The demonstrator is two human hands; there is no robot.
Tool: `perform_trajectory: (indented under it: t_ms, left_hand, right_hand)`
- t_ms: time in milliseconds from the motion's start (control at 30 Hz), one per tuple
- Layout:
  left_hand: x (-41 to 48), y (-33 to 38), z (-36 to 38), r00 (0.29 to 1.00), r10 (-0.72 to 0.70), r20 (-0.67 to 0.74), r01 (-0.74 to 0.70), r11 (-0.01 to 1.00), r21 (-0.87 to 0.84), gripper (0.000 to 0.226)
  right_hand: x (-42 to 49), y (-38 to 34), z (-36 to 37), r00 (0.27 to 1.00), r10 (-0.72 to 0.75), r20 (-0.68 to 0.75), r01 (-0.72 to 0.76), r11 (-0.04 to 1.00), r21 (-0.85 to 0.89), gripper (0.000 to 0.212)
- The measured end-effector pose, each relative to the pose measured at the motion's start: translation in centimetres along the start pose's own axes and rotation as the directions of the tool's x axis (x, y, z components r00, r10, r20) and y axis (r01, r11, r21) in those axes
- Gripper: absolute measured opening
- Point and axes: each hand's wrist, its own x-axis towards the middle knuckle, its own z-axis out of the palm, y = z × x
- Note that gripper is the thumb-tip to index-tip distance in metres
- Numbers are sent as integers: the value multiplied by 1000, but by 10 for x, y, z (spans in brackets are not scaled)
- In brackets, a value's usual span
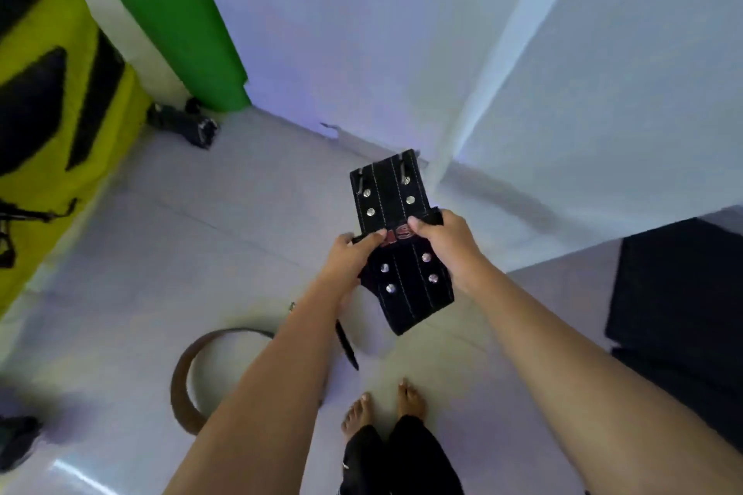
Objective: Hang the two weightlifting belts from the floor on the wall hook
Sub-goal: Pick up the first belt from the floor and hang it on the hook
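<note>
I see pale floor [120, 285] filling the lower frame, with the yellow-and-black mat [52, 100] at the left edge. Lower left, the brown belt [181, 382] lies curled on the floor. At centre I hold the black belt [396, 245] up: my left hand [354, 257] and right hand [446, 241] both have fingers closed around its edges, thumbs on top.

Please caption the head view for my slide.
Both hands, left and right, hold a black weightlifting belt; a brown belt lies on the floor.
</note>
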Motion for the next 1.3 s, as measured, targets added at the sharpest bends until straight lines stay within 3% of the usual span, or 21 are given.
perform_trajectory:
  t_ms: [133,267,400,567,733,867,967,1133,1300]
  left_hand:
    - [-99,67,15,974,208,87,-186,960,-211,38]
    - [-194,117,32,899,423,115,-362,864,-350,13]
    - [-273,154,53,789,597,146,-523,778,-349,14]
    - [-359,183,86,635,738,228,-635,666,-392,17]
    - [-442,197,116,493,805,329,-679,593,-433,20]
    - [-495,203,130,365,870,331,-811,471,-346,36]
    - [-515,194,130,288,890,353,-871,396,-290,33]
    - [-525,175,128,243,864,441,-898,372,-234,29]
    - [-552,209,127,148,847,511,-913,315,-258,26]
  right_hand:
    - [-85,-81,-45,995,-95,10,92,981,171,19]
    - [-167,-139,-86,968,-251,-7,246,942,228,28]
    - [-246,-173,-122,926,-373,-67,375,879,296,20]
    - [-320,-190,-159,874,-453,-178,486,799,354,26]
    - [-386,-215,-195,824,-459,-331,565,701,435,48]
    - [-433,-235,-218,721,-513,-465,690,588,421,35]
    - [-465,-245,-227,646,-550,-530,760,525,382,17]
    - [-497,-256,-233,587,-528,-614,800,495,340,17]
    - [-521,-275,-240,534,-530,-659,838,432,332,18]
